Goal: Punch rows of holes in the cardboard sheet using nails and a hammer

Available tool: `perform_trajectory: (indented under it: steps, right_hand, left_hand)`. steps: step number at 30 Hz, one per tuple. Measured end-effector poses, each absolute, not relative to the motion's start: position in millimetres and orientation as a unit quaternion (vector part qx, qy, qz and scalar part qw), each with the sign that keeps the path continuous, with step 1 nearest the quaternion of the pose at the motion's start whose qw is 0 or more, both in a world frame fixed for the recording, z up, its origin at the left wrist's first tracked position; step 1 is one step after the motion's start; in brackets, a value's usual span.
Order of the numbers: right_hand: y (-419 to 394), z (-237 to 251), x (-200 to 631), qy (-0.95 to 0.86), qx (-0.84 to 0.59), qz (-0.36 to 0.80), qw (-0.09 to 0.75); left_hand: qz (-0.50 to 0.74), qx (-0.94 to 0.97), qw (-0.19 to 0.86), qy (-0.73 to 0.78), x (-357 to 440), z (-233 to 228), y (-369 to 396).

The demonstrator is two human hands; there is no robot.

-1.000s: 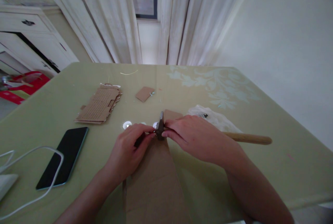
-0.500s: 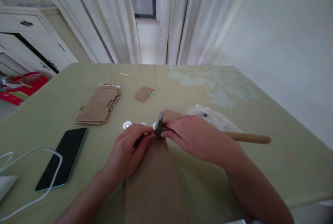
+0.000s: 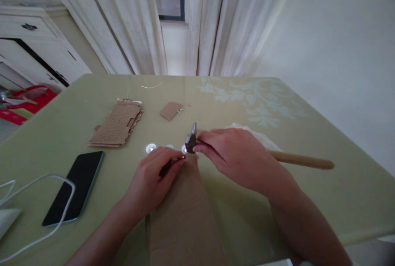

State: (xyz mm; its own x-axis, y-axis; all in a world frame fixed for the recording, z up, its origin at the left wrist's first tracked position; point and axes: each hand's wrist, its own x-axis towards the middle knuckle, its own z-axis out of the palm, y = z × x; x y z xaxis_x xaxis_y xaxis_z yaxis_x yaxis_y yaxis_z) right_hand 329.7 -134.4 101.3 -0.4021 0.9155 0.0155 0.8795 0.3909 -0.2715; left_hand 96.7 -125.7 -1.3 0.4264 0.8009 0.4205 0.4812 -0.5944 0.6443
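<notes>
A: Where's the hammer (image 3: 191, 138)?
B: Frame centre, clasped near its head by the right hand (image 3: 239, 157), above the cardboard strip (image 3: 182, 208).
A: And the left hand (image 3: 151, 179)?
B: Fingertips pinched at the strip's end. No writing legible.

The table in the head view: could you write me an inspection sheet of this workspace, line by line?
Surface: green table with a pale floral pattern at its far right.
Job's things: long cardboard strip lying toward the person; hammer with wooden handle, its head raised just above the strip's far end.
Clutter: perforated cardboard stack, small cardboard piece, white discs, dark phone, white plastic bag.
Grips: left hand pinches something small and dark at the strip's end; right hand holds the hammer near its head.
Cables: white cable looping past the phone.
Surroundings: white curtains, white cabinet, plain wall.
</notes>
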Motion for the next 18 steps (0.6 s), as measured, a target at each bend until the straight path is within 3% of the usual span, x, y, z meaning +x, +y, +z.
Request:
perform_trajectory:
  steps: [3, 5, 10, 15, 18]
  right_hand:
    - [-137.3, 104.3, 331.9, -0.813, -0.525, 0.11, 0.226]
    - [-139.4, 104.6, 331.4, -0.814, -0.504, 0.122, 0.261]
    - [-143.7, 105.1, 327.2, -0.843, -0.498, 0.15, 0.14]
    - [-144.9, 106.3, 329.7, -0.829, -0.491, 0.126, 0.236]
    - [-142.5, 104.6, 328.6, -0.831, -0.497, 0.164, 0.188]
  left_hand:
    - [0.356, 0.818, 0.223, 0.392, 97.7, -1.8, -125.1]
    - [0.355, 0.82, 0.224, 0.388, 97.8, -2.3, -124.8]
    - [0.338, 0.828, 0.22, 0.39, 97.0, -3.4, -124.6]
    - [0.341, 0.829, 0.229, 0.38, 97.0, -2.6, -124.6]
    - [0.339, 0.829, 0.224, 0.384, 97.3, -1.6, -124.3]
